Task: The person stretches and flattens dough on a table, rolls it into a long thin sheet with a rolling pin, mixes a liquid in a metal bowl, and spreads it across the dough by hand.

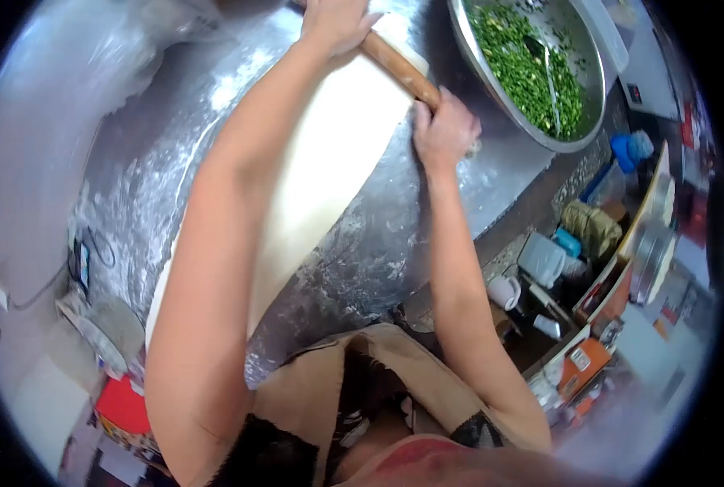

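A long sheet of pale dough (321,170) lies across the floured metal worktop (378,243), running from the top centre down to the lower left. Across its far end rests a wooden rolling pin (398,66). My left hand (336,24) is closed over the pin's left part at the top edge of the view. At the pin's right end, my right hand (445,130) has its fingers wrapped round the wood. My left forearm passes over the dough and hides part of it.
A large metal bowl (466,49) of chopped greens with a spoon (550,81) stands at the upper right. Containers, a white mug (504,292) and an orange box (582,367) sit on lower shelving at the right. At the left are a cable and a red item (122,404).
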Available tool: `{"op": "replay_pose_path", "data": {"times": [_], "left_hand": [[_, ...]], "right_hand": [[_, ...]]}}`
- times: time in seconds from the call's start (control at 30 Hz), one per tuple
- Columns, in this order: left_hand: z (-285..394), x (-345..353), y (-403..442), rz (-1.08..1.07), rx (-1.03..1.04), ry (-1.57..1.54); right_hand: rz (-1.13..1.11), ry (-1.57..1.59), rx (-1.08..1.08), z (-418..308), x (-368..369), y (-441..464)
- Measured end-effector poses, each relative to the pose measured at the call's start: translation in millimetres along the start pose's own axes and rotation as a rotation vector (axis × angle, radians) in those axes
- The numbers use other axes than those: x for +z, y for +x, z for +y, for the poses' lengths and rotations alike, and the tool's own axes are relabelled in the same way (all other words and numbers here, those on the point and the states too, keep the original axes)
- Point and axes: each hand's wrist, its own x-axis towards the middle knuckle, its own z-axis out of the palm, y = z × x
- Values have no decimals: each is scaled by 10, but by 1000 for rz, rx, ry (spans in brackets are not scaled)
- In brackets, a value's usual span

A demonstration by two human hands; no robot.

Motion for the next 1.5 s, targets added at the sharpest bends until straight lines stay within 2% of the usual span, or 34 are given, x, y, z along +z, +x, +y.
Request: {"op": "replay_pose_path", "data": {"times": [0.03,0.07,0.13,0.17,0.23,0.3,0.37,0.43,0.47,0.53,0.6,0.67,0.77,0.8,0.83,0.9,0.93,0.97,1.0,1.03,1.07,1.13,1.2,1.23,1.27,1.3,1.33,1.4,1.47,1.5], "left_hand": [[-92,-167,-182,-132,191,128],[-229,-261,-339,-137,165,134],[-556,-447,-654,42,401,204],[-700,-555,-829,40,375,158],[-879,-874,-1408,-27,223,173],[-762,-1140,-2228,51,84,189],[-255,-1409,-2973,-36,-242,211],[41,-1168,-3680,47,-432,247],[169,-1083,-3893,-109,-645,148],[239,-837,-4008,-124,-832,357],[-204,-811,-3767,-62,-980,429],[-759,-949,-3488,327,-946,498],[-1259,-984,-3402,424,-999,538],[-1276,-937,-3410,412,-1031,543],[-1279,-890,-3432,402,-1058,549],[-731,-698,-3554,124,-1123,560],[-275,-601,-3731,172,-945,476],[135,-652,-3737,-30,-999,373],[499,-662,-3795,-39,-970,286],[606,-724,-3844,-36,-953,140],[690,-762,-3898,-32,-931,-5],[144,-515,-4112,116,-737,122],[-238,-895,-3744,290,-881,154],[-151,-781,-3758,283,-886,154],[-78,-614,-3767,252,-964,286],[-87,-509,-3720,229,-1040,426],[-5,-518,-3681,231,-1049,436],[657,-673,-3744,-80,-1008,275],[1132,-776,-3636,-674,-1034,53],[1433,-578,-3881,-454,-880,39]], "right_hand": [[0,21,-21,36,-37,42],[-12,54,-40,83,-94,34],[1,90,-106,64,-303,65],[-4,129,-168,21,-450,113],[-20,171,-248,-102,-637,239],[-112,376,-523,-274,-670,432],[-282,492,-755,-538,-511,617],[-435,567,-993,-784,-286,642],[-526,582,-1093,-916,-214,610],[-556,579,-1068,-1245,-95,514],[-318,407,-906,-1602,273,578],[-186,570,-785,-2089,649,880],[-198,744,-840,-2505,757,1258],[-555,529,-849,-2541,764,1324],[-896,293,-830,-2548,761,1385],[-589,472,-921,-1825,490,939],[-424,540,-960,-1469,341,717],[-437,547,-938,-1040,216,518],[-471,591,-856,-873,-76,412],[-472,455,-896,-777,-157,473],[-471,317,-933,-686,-210,519],[-594,-173,-845,-1082,-69,848],[-550,270,-591,-1744,-155,1036],[-505,305,-703,-1728,119,879],[-455,342,-810,-1672,354,691],[-472,454,-733,-1660,315,577],[-238,592,-738,-1449,444,506],[-381,529,-783,-926,138,254],[-527,386,-715,-399,-288,-84],[-503,325,-714,-49,-291,-290]]}}
